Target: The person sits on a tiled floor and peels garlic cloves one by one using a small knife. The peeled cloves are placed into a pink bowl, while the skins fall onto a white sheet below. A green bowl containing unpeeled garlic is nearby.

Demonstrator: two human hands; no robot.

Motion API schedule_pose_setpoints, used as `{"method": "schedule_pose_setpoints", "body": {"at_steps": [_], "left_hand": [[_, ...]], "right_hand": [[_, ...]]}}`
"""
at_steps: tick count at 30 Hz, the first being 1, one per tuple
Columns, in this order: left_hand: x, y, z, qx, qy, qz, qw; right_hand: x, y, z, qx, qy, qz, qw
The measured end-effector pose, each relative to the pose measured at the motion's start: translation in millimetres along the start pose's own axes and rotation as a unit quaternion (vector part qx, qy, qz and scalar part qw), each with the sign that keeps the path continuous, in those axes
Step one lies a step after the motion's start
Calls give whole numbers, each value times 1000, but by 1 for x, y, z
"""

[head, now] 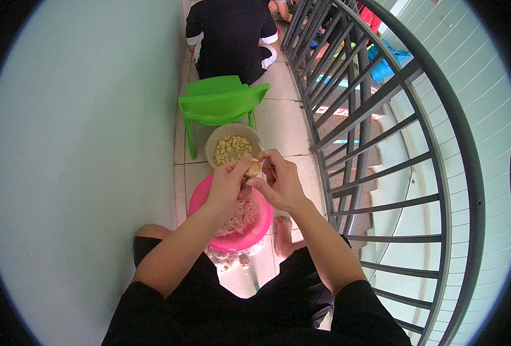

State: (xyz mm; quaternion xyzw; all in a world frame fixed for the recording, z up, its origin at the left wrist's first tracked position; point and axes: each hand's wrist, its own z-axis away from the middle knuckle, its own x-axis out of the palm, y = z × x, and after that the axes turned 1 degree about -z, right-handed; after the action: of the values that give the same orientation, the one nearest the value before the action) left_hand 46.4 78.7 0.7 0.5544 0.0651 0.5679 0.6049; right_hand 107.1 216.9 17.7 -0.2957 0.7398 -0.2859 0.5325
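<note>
My left hand (229, 179) holds a partly peeled piece of garlic (253, 168) between thumb and fingers. Facing it from the right is my right hand (281, 179), its fingers curled close to the garlic. A small yellow-and-black object (274, 171), mostly hidden, shows inside those fingers; I cannot tell what it is. Below both hands stands a pink plastic basin (201, 194) with papery garlic skins (240, 216) in it. Just beyond, a pale round bowl (210, 147) contains many peeled garlic cloves (233, 147).
A green plastic chair (223, 104) stands past the bowl, behind a seated person in black (234, 39). Clear plastic with garlic bulbs (234, 261) lies between my legs. A wall (99, 129) bounds the left; a metal railing (450, 108) and stairs (359, 173) flank the right.
</note>
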Motion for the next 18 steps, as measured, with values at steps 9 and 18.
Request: {"method": "schedule_pose_setpoints", "body": {"at_steps": [9,18], "left_hand": [[7,-25,0,-21,74,103,992],[10,-30,2,64,140,116,981]], "right_hand": [[9,14,4,-21,-46,31,998],[27,8,2,-35,7,14,999]]}}
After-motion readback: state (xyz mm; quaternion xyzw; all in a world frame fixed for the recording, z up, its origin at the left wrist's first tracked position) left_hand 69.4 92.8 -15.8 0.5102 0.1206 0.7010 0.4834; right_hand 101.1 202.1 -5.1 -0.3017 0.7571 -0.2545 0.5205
